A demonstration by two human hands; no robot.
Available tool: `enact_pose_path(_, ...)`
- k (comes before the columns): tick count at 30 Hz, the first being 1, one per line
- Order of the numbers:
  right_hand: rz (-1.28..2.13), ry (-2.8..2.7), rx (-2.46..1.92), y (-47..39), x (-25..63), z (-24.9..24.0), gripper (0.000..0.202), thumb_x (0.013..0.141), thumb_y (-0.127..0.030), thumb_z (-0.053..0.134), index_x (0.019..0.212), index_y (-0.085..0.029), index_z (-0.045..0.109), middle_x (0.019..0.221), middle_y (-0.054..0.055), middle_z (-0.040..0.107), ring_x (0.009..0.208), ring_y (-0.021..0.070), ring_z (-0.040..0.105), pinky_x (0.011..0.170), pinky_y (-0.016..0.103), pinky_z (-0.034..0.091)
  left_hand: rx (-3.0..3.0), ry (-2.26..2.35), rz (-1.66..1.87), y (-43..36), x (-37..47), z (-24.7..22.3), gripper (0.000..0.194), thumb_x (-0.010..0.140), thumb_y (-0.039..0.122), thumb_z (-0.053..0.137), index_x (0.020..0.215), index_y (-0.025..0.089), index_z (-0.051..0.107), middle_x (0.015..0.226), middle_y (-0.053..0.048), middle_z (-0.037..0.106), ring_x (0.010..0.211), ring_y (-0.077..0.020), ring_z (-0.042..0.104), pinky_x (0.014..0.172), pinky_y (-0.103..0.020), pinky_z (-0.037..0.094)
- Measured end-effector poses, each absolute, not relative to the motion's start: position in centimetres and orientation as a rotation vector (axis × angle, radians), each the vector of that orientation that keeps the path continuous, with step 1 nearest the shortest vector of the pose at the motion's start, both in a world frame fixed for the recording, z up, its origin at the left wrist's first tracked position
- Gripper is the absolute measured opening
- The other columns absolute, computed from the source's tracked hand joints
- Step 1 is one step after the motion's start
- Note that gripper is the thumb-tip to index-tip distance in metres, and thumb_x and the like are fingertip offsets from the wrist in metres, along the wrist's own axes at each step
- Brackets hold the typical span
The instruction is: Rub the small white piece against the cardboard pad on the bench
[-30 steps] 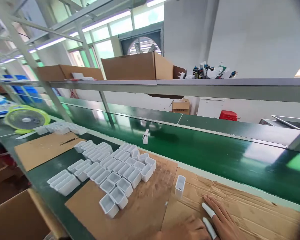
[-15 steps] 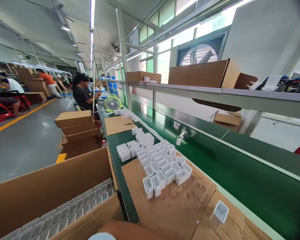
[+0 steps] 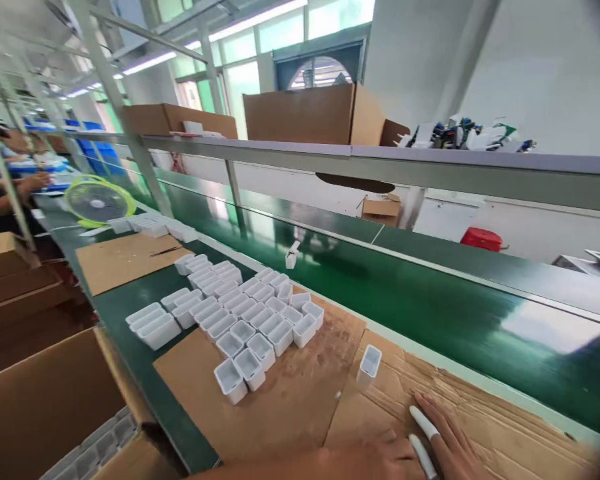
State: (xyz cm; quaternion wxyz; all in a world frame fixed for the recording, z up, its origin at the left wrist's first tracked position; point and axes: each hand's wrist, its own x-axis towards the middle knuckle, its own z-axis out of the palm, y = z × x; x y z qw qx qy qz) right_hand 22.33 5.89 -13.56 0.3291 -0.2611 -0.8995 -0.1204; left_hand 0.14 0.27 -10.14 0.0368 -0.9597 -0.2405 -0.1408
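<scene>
My right hand [image 3: 453, 437] rests on the cardboard sheet [image 3: 510, 417] at the lower right, its fingers stretched out and holding nothing I can see. White finger covers show where the two hands meet. Reaching in from the bottom edge, my left hand [image 3: 393, 457] lies close against the right one; its fingers are partly hidden and blurred. A single white plastic container [image 3: 370, 363], open at the top, stands upright just beyond the hands. Farther left, several like white containers [image 3: 250, 320] stand packed together in rows, touching neither hand.
A cardboard box [image 3: 50, 393] holding more containers stands at lower left. The green conveyor belt [image 3: 340, 287] runs behind the work surface, with a small white part [image 3: 293, 255] on it. Beyond are a green fan [image 3: 100, 202], a shelf [image 3: 300, 151] with boxes, and a co-worker's arm [image 3: 10, 197].
My view has swung to the right. Both hands now show at the lower right; before, only part of an arm showed at the bottom edge. The single container still stands on the cardboard.
</scene>
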Motion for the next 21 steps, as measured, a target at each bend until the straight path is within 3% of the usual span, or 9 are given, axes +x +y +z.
enact_pose_path(3, -0.237, -2.312, -0.767, 4.6, 21.6, -12.0, 0.038, 0.099, -0.014, 0.047, 0.133, -0.022, 0.063, 0.151, 0.012, 0.066, 0.136, 0.0305, 0.066, 0.098, 0.043, 0.068, -2.861, -0.715, -0.588, -0.9, -0.3, -9.1, 0.017, 0.099, 0.035, 0.080, 0.096, 0.020, 0.073, 0.107, 0.002, 0.077, 0.101, -0.0175, 0.065, 0.084, -0.033, 0.049)
enact_pose_path(8, -0.127, -2.305, -0.853, 3.2, 20.8, -11.4, 0.046, 0.094, -0.004, 0.043, 0.134, -0.015, 0.063, 0.153, 0.015, 0.063, 0.144, 0.0316, 0.057, 0.108, 0.051, 0.064, -2.896, -0.742, -0.731, -2.1, -0.6, -7.5, 0.032, 0.099, 0.047, 0.079, 0.090, 0.018, 0.068, 0.100, 0.000, 0.074, 0.097, -0.0183, 0.064, 0.081, -0.034, 0.048)
enact_pose_path(21, 0.016, -2.351, -0.911, 2.6, 20.6, -11.1, 0.064, 0.080, 0.001, 0.050, 0.141, -0.015, 0.060, 0.156, 0.019, 0.059, 0.150, 0.0327, 0.052, 0.115, 0.054, 0.058, -3.077, -0.906, -0.691, -2.9, -0.5, -5.4, 0.019, 0.102, 0.037, 0.073, 0.103, 0.018, 0.067, 0.106, -0.004, 0.074, 0.102, -0.0199, 0.063, 0.090, -0.034, 0.051)
